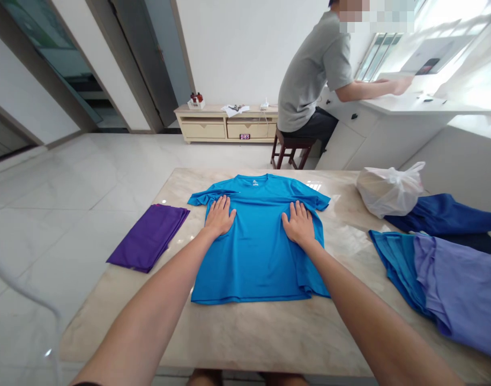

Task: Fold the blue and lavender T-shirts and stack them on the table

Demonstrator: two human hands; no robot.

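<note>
A bright blue short-sleeved T-shirt (255, 252) lies spread on the marble-look table (245, 343), its neckline at the far side and its hem toward me. My left hand (220, 215) rests flat on the shirt's left side, just below the sleeve, fingers extended. On the right side, at about the same height, my right hand (299, 222) presses flat with its fingers stretched out. Small wrinkles run across the chest, and the right edge is slightly folded near the hem. To the left sits a folded purple garment (149, 237).
At right are a tied white plastic bag (386, 190), dark blue clothing (454, 214) and a loose pile with a lavender garment (462, 284). Beyond the table, a person in grey (310, 80) sits on a stool (289, 147) near a low cabinet (205, 126).
</note>
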